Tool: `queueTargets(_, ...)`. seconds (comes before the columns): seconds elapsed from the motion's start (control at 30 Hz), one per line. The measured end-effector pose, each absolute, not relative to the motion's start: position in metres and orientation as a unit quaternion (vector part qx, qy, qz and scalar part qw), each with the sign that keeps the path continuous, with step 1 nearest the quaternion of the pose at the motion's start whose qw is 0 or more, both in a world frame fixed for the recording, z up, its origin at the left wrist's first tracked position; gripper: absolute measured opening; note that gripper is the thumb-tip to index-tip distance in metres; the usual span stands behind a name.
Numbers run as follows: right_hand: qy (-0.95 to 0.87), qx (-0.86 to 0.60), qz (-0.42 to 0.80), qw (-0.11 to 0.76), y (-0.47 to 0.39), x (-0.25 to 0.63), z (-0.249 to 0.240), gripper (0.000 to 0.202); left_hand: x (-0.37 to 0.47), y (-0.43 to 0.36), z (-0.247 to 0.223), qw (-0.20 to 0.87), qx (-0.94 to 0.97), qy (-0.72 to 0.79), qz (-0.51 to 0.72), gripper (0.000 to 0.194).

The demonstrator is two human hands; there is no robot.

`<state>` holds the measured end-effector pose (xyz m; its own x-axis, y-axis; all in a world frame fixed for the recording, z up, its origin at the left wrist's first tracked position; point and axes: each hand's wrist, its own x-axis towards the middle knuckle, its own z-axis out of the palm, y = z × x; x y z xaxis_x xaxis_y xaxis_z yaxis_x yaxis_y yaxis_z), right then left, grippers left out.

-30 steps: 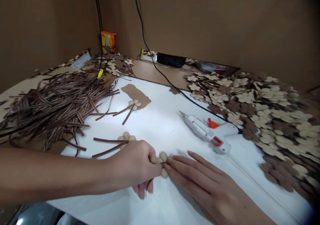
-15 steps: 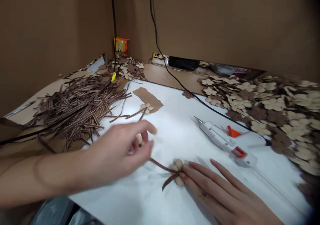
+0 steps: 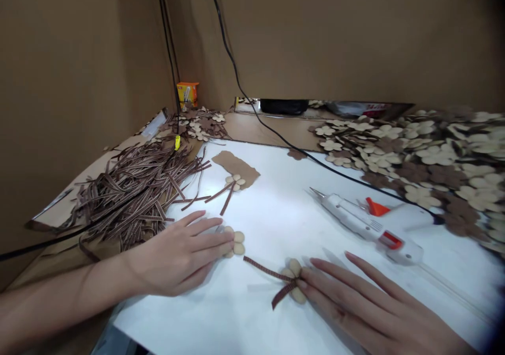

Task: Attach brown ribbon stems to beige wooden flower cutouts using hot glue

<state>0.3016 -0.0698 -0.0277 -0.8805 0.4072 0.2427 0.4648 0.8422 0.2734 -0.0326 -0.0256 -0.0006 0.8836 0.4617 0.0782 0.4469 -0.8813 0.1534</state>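
My left hand [image 3: 189,252] lies low over the white board with its fingers stretched apart, fingertips resting on a cream flower [image 3: 239,242] that they partly cover. Fingers extended, my right hand [image 3: 355,297] touches the right side of another cream flower [image 3: 294,266]. Two strips of brown stitched ribbon [image 3: 265,267] run out from that flower's middle toward the left. Farther back, a third cream flower [image 3: 236,180] with two ribbon tails sits partly on a torn piece of brown paper [image 3: 232,164].
A white glue gun [image 3: 355,221] with an orange trigger lies right of centre. Cream and brown flower cut-outs [image 3: 394,155] are heaped at the right. Ribbon strips [image 3: 130,192] pile up at the left. A black cable [image 3: 276,133] crosses the board's back edge [image 3: 252,143].
My left hand has come down from a raised, curled pose, and its fingers now lie stretched on a flower. My right hand stays at its flower. The camera view has shifted slightly.
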Motion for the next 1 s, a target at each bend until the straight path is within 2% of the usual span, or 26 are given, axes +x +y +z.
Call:
queueTargets(0.17,-0.954,-0.237,-0.154,0.103,-0.0672,0.2977,-0.0275,0.048,-0.0386,-0.0228,-0.0034,0.041,0.966,0.256,0.022,0.062)
queueTargets(0.4,-0.954,-0.243,-0.157,0.084,-0.0717,0.2988,-0.0296,0.052,-0.0372,-0.0266,-0.0045,-0.001,0.95,0.31,0.022,0.063)
queueTargets(0.87,-0.954,-0.249,-0.159,0.059,-0.0728,0.3042,-0.0322,0.048,-0.0392,-0.0267,-0.0105,0.033,0.947,0.319,0.013,0.063)
queueTargets(1.0,-0.955,-0.254,-0.118,0.1,-0.0745,0.3013,-0.0336,0.045,-0.0397,-0.0261,-0.0109,0.043,0.948,0.316,0.02,0.063)
